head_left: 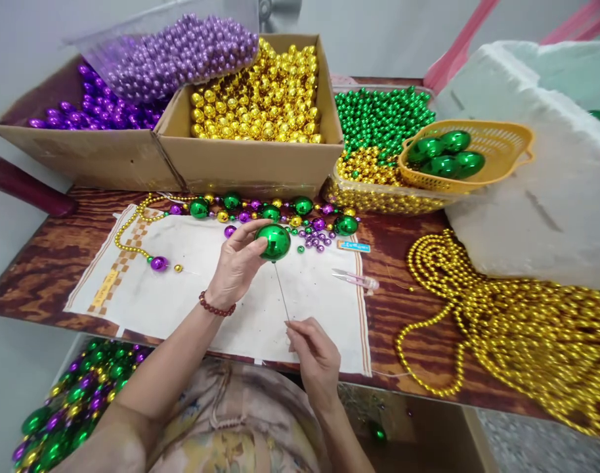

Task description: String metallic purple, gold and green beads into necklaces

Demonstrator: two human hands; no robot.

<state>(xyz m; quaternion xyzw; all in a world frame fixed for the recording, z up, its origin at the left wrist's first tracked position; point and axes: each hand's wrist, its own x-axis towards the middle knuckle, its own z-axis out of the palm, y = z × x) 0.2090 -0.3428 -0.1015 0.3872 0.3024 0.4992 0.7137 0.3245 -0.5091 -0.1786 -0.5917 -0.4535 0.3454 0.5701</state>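
My left hand pinches a large shiny green ball above a white cloth. A thin needle runs from under the ball down to my right hand, whose fingertips are closed on its lower end. A red bead bracelet sits on my left wrist. Behind the ball lies a strand of green, gold and purple beads, with a thin gold strand ending in a purple bead at the left.
Cardboard boxes hold purple beads and gold beads. A clear tub has green and gold beads; a yellow basket holds green balls. Gold strands pile at right. Finished strands lie below the table's left edge.
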